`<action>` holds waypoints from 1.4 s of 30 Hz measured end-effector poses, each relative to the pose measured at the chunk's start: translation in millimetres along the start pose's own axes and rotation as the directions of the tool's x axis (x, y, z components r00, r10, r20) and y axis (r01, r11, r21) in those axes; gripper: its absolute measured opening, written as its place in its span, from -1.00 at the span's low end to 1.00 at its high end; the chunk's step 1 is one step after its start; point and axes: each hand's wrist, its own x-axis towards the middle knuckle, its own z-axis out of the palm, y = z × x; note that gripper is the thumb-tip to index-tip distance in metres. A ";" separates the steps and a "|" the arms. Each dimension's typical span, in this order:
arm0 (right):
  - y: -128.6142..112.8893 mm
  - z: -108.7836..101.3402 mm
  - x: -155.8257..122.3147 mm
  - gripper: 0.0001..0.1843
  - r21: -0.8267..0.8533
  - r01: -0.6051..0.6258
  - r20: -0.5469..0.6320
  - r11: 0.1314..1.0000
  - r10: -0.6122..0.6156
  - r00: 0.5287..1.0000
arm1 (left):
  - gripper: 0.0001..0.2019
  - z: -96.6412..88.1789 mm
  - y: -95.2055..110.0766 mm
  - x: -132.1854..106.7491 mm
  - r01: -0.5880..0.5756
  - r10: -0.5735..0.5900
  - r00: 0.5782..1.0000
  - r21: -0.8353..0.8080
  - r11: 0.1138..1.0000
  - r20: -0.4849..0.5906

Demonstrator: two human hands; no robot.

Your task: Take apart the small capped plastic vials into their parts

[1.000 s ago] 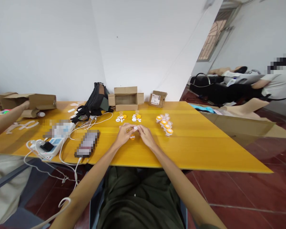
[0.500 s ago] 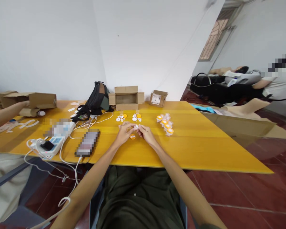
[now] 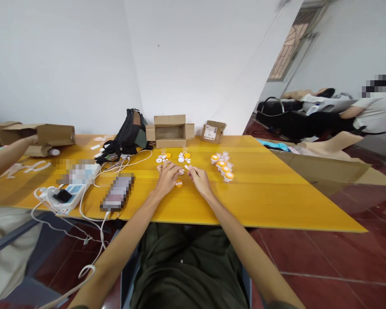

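Observation:
My left hand (image 3: 167, 179) is closed, palm down, with its fingertips at a small white piece with dark marks (image 3: 181, 171). Some of its fingers are hidden, and so is whatever lies beneath them. My right hand (image 3: 199, 181) pinches a small pale flat piece (image 3: 187, 167) between thumb and forefinger, a little apart from the left. Just below the hands an orange lid (image 3: 179, 183) with white bits in it lies on the table. Beyond them are two small groups of white discs (image 3: 181, 159), spotted pieces, orange lids (image 3: 187, 155) and clear cups.
Several clear cups with orange lids (image 3: 227, 169) stand to the right on the yellow table (image 3: 270, 197). A phone (image 3: 118, 193), a power strip (image 3: 71, 198) and cables lie left. Behind are a backpack (image 3: 128, 133) and cardboard boxes (image 3: 170, 132). Another person's arm (image 3: 13, 155) reaches in from the left.
My hands, close together before around the spotted piece, have moved slightly apart. The left hand has turned palm down, and the right now holds a separate pale piece.

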 end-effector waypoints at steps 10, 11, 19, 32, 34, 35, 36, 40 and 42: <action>7.2 2.9 0.2 -0.74 -0.313 -0.001 -0.075 0.950 -0.024 0.997 | -0.69 6.8 -2.6 0.9 0.025 -0.030 0.998 0.099 0.995 0.053; 7.6 3.2 0.3 -0.76 -0.335 -0.003 -0.068 0.942 -0.021 0.997 | -0.68 7.0 -3.1 0.8 0.029 -0.034 0.998 0.102 0.994 0.056; 8.8 3.8 0.0 -0.82 -0.526 0.018 -0.018 0.851 -0.032 0.999 | -0.72 6.4 -4.3 0.3 0.059 -0.061 0.998 0.077 0.995 0.026; 21.1 6.2 3.3 -0.72 -0.477 0.201 0.099 0.856 -0.175 0.980 | -0.77 3.7 -13.5 1.1 0.264 -0.284 0.952 -0.165 0.950 -0.113; 26.8 6.8 6.6 -0.64 -0.442 0.259 0.157 0.859 -0.210 0.965 | -0.79 6.0 -17.0 1.9 0.275 -0.308 0.944 -0.229 0.934 -0.122; 29.0 7.0 8.7 -0.60 -0.432 0.273 0.182 0.860 -0.214 0.960 | -0.79 7.3 -18.8 2.5 0.284 -0.324 0.938 -0.259 0.923 -0.123; 30.6 7.0 10.9 -0.57 -0.424 0.281 0.204 0.861 -0.212 0.956 | -0.79 8.6 -20.3 3.1 0.296 -0.340 0.933 -0.286 0.912 -0.120; 30.8 6.7 20.5 -0.53 -0.412 0.284 0.258 0.866 -0.188 0.948 | -0.82 12.7 -24.0 5.4 0.329 -0.387 0.916 -0.362 0.872 -0.100; 28.1 7.3 24.5 -0.54 -0.422 0.277 0.270 0.863 -0.172 0.947 | -0.83 13.4 -24.4 6.0 0.338 -0.399 0.913 -0.385 0.859 -0.087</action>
